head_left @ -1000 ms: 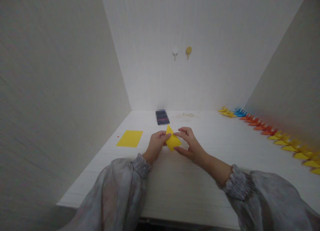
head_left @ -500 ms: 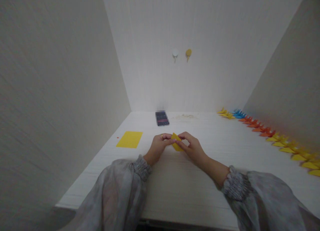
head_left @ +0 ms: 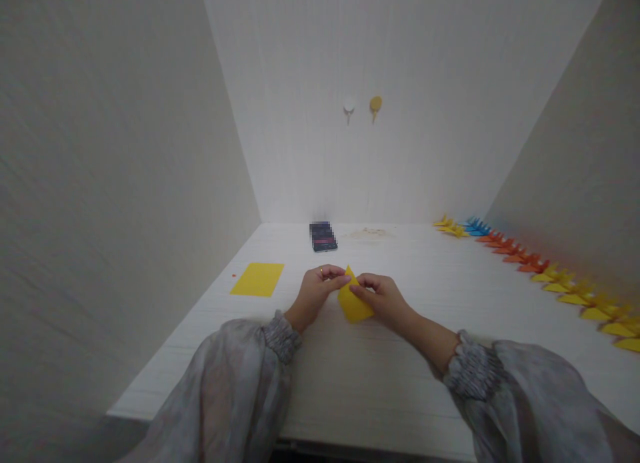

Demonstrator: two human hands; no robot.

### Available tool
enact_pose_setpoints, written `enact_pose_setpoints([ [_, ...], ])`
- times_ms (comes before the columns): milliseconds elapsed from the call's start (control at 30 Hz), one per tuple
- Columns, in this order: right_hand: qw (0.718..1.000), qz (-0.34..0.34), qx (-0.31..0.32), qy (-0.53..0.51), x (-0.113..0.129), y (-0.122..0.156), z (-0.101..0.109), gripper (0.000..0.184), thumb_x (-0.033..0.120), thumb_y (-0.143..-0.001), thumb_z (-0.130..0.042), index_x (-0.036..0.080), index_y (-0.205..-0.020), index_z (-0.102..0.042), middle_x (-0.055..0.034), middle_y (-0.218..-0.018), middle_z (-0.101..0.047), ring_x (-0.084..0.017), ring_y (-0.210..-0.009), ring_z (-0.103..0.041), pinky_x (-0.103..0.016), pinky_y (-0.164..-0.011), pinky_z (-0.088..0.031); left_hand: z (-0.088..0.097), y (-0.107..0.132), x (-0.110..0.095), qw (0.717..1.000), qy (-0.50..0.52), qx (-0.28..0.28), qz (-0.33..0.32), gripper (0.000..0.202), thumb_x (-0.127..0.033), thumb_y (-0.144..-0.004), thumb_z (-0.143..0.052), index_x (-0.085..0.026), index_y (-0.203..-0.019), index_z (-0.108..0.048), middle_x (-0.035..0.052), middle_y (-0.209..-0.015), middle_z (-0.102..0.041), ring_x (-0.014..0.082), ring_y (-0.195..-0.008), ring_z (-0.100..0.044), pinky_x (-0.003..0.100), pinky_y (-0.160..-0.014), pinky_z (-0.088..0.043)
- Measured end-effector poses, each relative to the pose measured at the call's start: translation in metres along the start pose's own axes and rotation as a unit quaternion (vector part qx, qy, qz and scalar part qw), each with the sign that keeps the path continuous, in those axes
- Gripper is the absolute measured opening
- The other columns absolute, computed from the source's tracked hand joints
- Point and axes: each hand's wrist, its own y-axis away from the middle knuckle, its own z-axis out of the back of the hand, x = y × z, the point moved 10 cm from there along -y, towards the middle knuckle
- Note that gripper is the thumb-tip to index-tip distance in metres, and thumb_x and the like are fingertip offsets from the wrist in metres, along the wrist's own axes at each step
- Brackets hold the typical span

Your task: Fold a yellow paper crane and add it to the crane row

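Both hands pinch one piece of yellow paper (head_left: 355,307) above the middle of the table. My left hand (head_left: 317,290), with a ring on one finger, grips its upper left edge between thumb and fingers. On the other side, my right hand (head_left: 383,298) holds the right edge the same way. The paper is tilted, with a pointed corner up and a wider part hanging below the fingers; its folds are hard to make out. A flat yellow paper sheet (head_left: 258,279) lies on the table to the left of my hands.
A dark phone (head_left: 324,237) lies near the back wall. Folded paper cranes in yellow, blue and orange (head_left: 533,264) form a row along the right side of the white table (head_left: 400,389). Two hooks, one white (head_left: 349,107) and one gold (head_left: 375,105), are on the back wall.
The yellow paper has opened out, and a larger part now hangs below my fingers. My right hand has turned slightly and both hands keep their pinch.
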Motion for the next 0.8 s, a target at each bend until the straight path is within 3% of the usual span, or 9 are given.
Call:
enact_pose_setpoints([
  [167,0.998,-0.02,0.048,-0.022,0.001,0.004,-0.011,0.017,0.032,-0.07,-0.055,0.017,-0.064,-0.06,0.0005,-0.058,-0.057,-0.011,-0.052,-0.05,-0.021,-0.046,-0.038,-0.003,0.003,-0.009,1.0,0.002,0.001,0.002,0.02,-0.029,-0.058,-0.068,-0.012,-0.066,-0.062,0.0016,-0.064,-0.059,0.0098,-0.06,-0.05,0.024,-0.062,-0.038],
  [400,0.996,-0.03,0.058,-0.055,0.003,0.004,-0.013,0.016,0.032,-0.068,-0.057,0.017,-0.062,-0.059,0.001,-0.057,-0.057,-0.011,-0.051,-0.049,-0.021,-0.046,-0.037,-0.002,0.004,-0.005,0.999,0.039,-0.016,0.02,0.022,-0.032,-0.059,-0.067,-0.012,-0.06,-0.058,-0.0013,-0.056,-0.054,0.0075,-0.054,-0.045,0.022,-0.056,-0.036],
  [533,0.993,-0.058,0.072,-0.07,-0.005,0.005,-0.017,0.014,0.03,-0.063,-0.061,0.017,-0.058,-0.058,0.0016,-0.054,-0.056,-0.01,-0.048,-0.048,-0.021,-0.044,-0.036,0.011,-0.001,-0.004,0.997,0.056,-0.056,0.01,0.025,-0.035,-0.06,-0.065,-0.012,-0.061,-0.057,-0.0025,-0.056,-0.05,0.0059,-0.052,-0.043,0.02,-0.054,-0.034],
  [667,0.983,-0.088,0.021,-0.157,-0.015,0.002,-0.008,0.014,0.03,-0.062,-0.062,0.017,-0.059,-0.056,0.002,-0.053,-0.056,-0.011,-0.047,-0.05,-0.023,-0.044,-0.037,0.018,-0.003,-0.001,0.996,0.059,-0.069,0.014,0.026,-0.037,-0.062,-0.063,-0.012,-0.065,-0.057,-0.0018,-0.06,-0.05,0.0053,-0.053,-0.043,0.019,-0.054,-0.035],
  [800,0.966,-0.096,-0.046,-0.234,-0.019,0.0,0.006,0.016,0.03,-0.061,-0.063,0.017,-0.059,-0.055,0.001,-0.054,-0.057,-0.012,-0.047,-0.05,-0.024,-0.046,-0.039,-0.002,0.0,0.008,0.998,0.013,0.014,0.056,0.027,-0.037,-0.062,-0.064,-0.012,-0.072,-0.06,0.0012,-0.066,-0.056,0.0065,-0.055,-0.045,0.02,-0.055,-0.036],
])
